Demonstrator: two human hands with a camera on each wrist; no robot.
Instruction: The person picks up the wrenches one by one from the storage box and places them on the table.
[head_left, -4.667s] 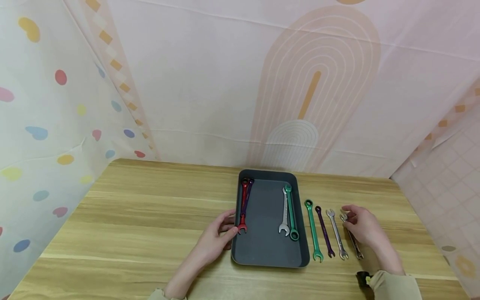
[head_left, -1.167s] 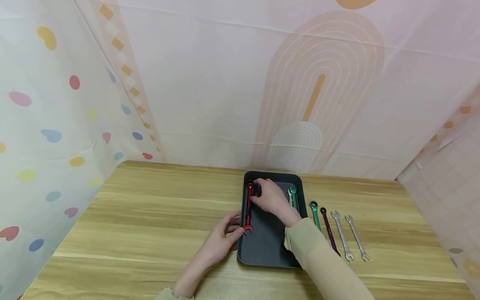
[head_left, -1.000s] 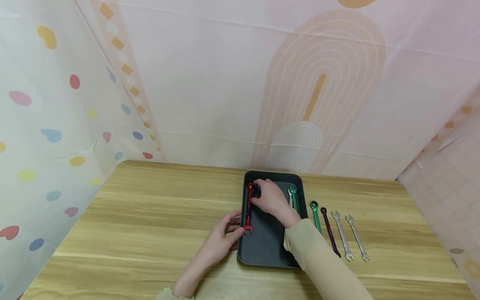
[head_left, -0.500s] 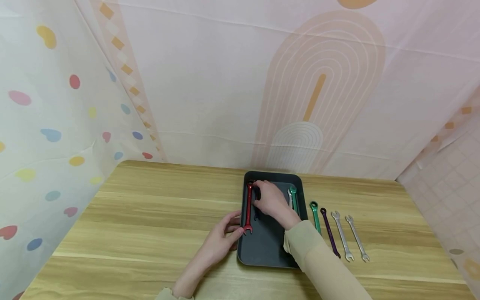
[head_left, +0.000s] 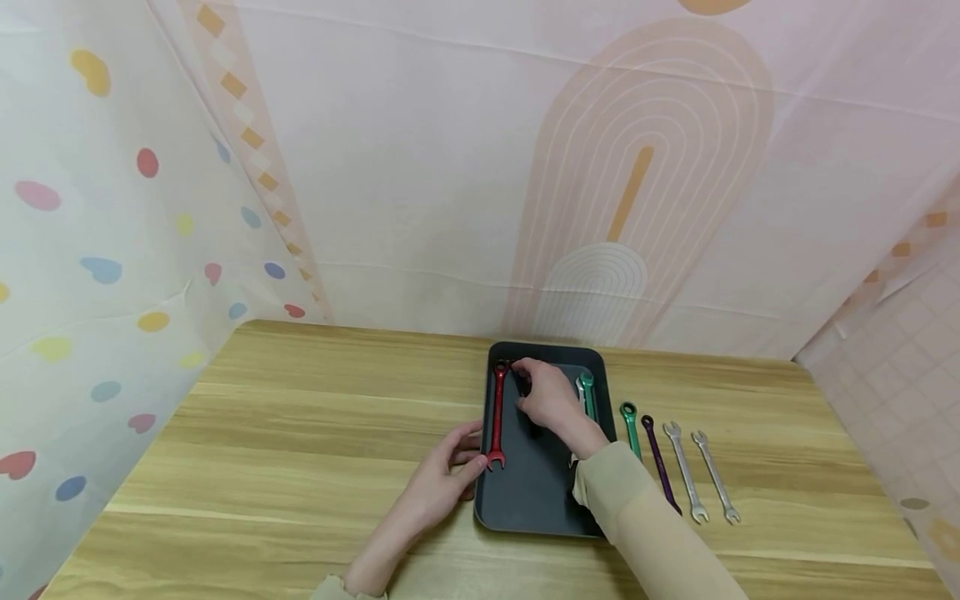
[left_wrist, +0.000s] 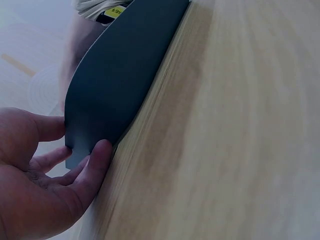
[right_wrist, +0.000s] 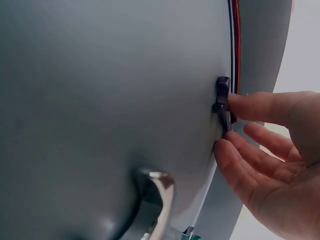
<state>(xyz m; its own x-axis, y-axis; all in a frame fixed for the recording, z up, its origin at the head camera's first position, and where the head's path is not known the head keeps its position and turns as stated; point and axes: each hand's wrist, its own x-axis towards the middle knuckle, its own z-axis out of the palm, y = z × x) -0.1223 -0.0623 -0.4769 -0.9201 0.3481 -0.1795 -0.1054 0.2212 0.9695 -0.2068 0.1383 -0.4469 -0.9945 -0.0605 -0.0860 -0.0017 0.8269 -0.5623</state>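
A dark grey tray (head_left: 525,517) lies on the wooden table, and my left hand (head_left: 442,479) holds its left rim, thumb at the edge and fingers against the outer wall. Inside it, my right hand (head_left: 552,400) pinches a dark purple wrench (right_wrist: 222,95), mostly hidden under the fingers in the head view. Left of that hand, a red wrench (head_left: 498,412) lies along the tray's left wall. A green wrench (head_left: 588,392) and a silver wrench (head_left: 580,390) lie at the tray's right side, partly covered by my right wrist and sleeve.
Right of the tray, wrenches lie in a row on the table: a green one (head_left: 631,425), a purple one (head_left: 661,462) and two silver ones, the nearer silver wrench (head_left: 686,471) and the outermost silver wrench (head_left: 715,475). A patterned cloth wall (head_left: 420,208) stands behind the table.
My right hand has left the outermost silver wrench on the table and come into the tray. The purple wrench, earlier lying across the red one, has shifted right. My left hand stays on the rim.
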